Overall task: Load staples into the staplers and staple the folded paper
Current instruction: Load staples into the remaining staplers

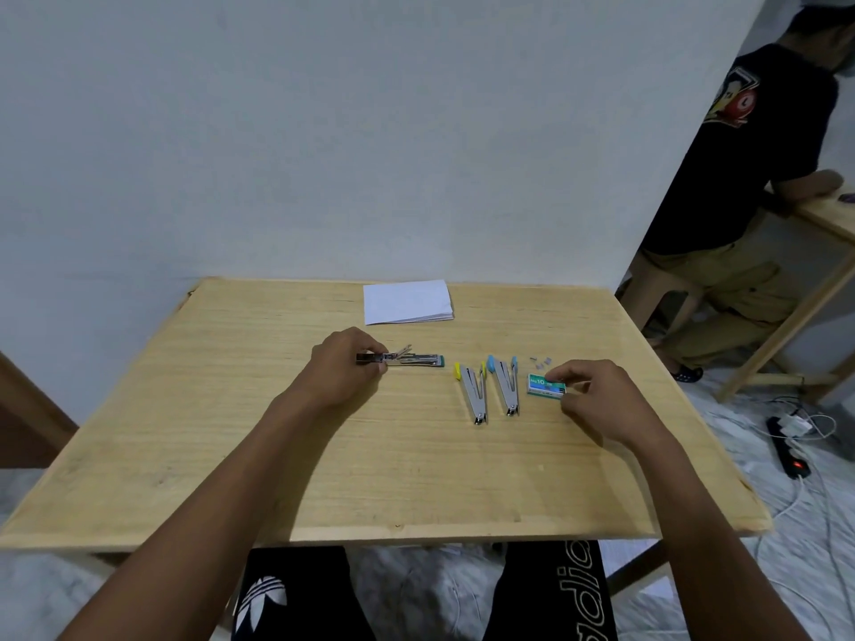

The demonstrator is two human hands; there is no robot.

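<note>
Seen from above at a pale wooden table (231, 432), with three small staplers laid out. In the left hand (344, 367), fingers curled and thumb pinching the dark rear end: a green-tipped stapler (407, 359), flat on the tabletop and lying left to right, its upper metal strip lifted slightly off the body. To the right of it, side by side and free of either hand, a yellow-capped stapler (473, 390) and a blue-capped stapler (505, 384), each open in a narrow V, coloured ends toward the wall, joined tips toward the near edge. Just beside the blue one, a teal staple box (547, 386), pinched at its right end between the thumb and bent fingertips of the right hand (597, 400), the other fingers curled loosely above the wood. Behind the box, near but apart, a few loose staples (541, 360). At the far edge, well apart from both hands, the folded paper (407, 302) — a white stack, flat on the wood. Below the near edge, black trousers (287, 594) with white lettering. Off to the right, another person (749, 178) in a black shirt and olive trousers, leaning on a second wooden table (828, 215). On the pale floor nearby, a black power strip (786, 448) with a red light — white cables trailing from it.
</note>
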